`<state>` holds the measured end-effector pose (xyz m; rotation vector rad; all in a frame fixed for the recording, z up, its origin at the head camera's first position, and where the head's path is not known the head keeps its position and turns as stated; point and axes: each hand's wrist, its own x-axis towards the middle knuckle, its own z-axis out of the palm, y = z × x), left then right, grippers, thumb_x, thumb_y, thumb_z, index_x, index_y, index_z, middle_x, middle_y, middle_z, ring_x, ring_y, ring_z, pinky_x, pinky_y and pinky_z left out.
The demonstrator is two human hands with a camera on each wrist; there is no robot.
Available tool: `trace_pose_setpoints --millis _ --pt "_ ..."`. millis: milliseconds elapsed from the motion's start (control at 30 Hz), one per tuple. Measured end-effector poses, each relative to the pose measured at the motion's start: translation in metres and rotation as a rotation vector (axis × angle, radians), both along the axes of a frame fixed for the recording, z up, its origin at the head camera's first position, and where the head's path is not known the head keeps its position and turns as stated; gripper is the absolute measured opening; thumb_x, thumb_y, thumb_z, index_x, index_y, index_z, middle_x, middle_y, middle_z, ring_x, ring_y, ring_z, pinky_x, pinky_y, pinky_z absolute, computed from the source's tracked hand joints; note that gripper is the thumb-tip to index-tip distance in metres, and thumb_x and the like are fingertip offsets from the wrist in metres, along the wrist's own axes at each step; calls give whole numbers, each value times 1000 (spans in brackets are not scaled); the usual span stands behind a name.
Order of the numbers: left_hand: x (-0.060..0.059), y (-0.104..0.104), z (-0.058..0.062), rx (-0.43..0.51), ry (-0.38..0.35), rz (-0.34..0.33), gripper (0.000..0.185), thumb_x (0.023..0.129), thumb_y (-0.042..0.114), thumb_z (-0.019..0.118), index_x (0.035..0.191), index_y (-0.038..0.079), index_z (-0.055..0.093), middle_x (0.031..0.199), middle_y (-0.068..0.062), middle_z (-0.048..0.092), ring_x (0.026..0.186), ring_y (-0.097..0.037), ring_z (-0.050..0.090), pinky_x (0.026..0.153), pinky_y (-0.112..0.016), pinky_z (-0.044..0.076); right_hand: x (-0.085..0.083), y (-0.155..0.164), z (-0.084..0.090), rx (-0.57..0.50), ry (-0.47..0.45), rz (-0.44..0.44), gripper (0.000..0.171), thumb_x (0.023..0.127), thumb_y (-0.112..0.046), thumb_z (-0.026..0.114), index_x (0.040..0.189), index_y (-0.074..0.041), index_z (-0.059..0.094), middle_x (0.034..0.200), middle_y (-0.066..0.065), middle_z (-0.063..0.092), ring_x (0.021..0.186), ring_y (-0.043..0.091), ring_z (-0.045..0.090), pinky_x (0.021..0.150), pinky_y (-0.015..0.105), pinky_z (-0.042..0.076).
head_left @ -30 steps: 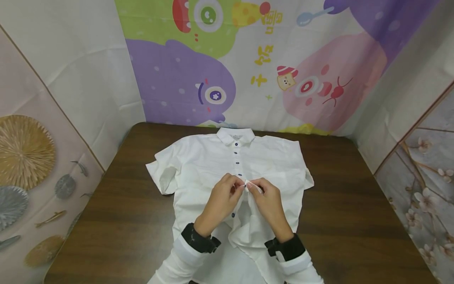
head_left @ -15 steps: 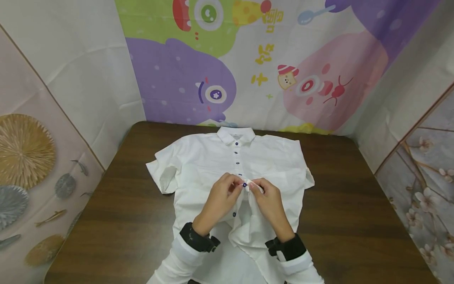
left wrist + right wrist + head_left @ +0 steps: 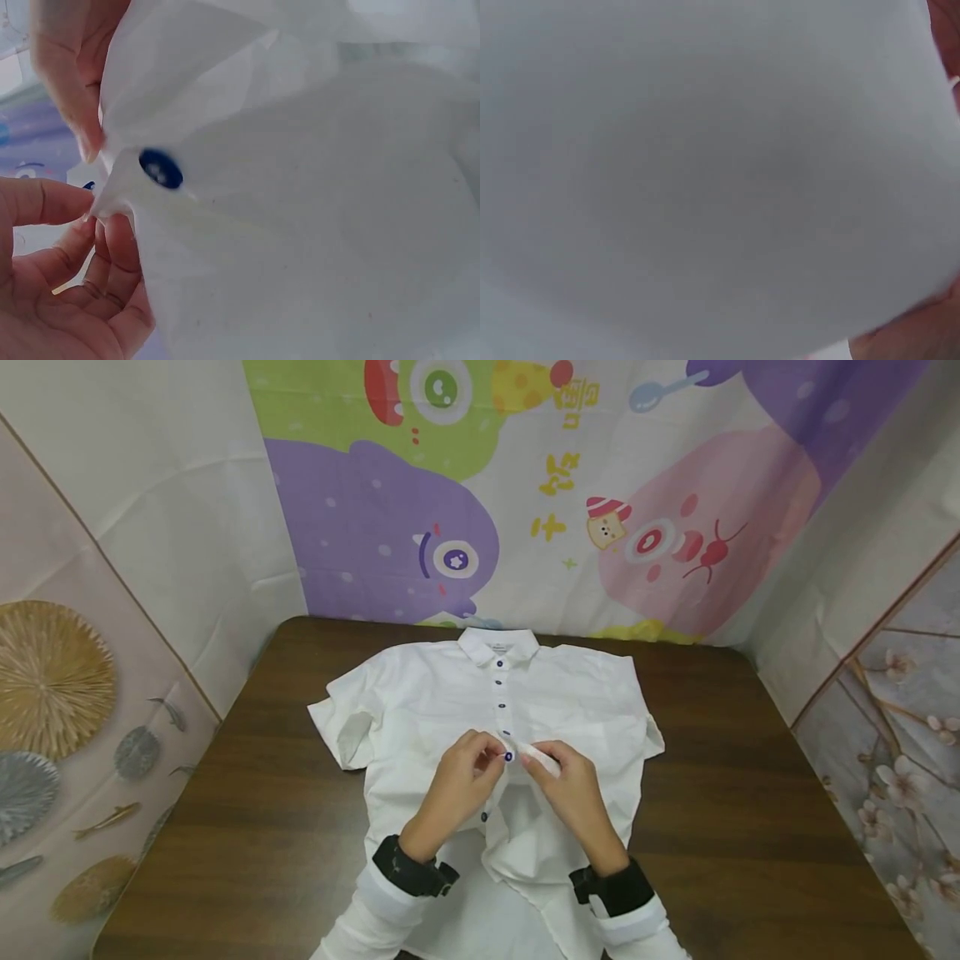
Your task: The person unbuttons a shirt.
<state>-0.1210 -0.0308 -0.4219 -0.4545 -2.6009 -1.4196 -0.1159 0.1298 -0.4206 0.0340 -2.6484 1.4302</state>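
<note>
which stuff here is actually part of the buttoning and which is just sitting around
In use:
- white shirt, flat on the table
- blue button between the two hands
- left hand, pinching the button edge
- right hand, pinching the other front edge

Just around:
- brown table
- cartoon monster backdrop
- patterned side panels

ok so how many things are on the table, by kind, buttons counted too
white shirt: 1
blue buttons showing on it: 5, from the top one down to the lowest
hands pinching the shirt front: 2, left hand and right hand
black wrist straps: 2
total: 10
</note>
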Motion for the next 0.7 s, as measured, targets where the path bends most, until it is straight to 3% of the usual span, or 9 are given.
trace_pose_setpoints --millis 133,367,567,700 --pt "3 -5 -6 17 -32 10 5 84 7 57 84 9 61 80 -1 53 75 -11 52 67 -23 47 3 5 -3 66 -34 17 25 83 -23 69 99 -4 67 96 10 69 80 19 60 69 29 47" --pt "10 -12 -20 36 -22 26 7 80 1 58 78 8 60 77 -2 54 72 -11 51 65 -20 45 6 17 -17 230 -50 59 18 82 -17 69 95 -5 64 88 10 68 77 22 61 67 32 47" --pt "18 -12 -41 47 -41 -21 9 78 0 59 76 8 59 74 0 52 68 -9 50 63 -19 44 5 14 -32 317 -29 158 23 80 -15 70 99 -5 61 85 8 61 78 21 54 69 34 43" --pt "22 -9 -54 52 9 -59 8 76 -1 61 75 7 59 72 -2 53 66 -12 53 62 -19 47 2 3 -38 375 29 199 31 81 -23 70 103 -3 61 85 5 55 82 20 49 71 33 39"
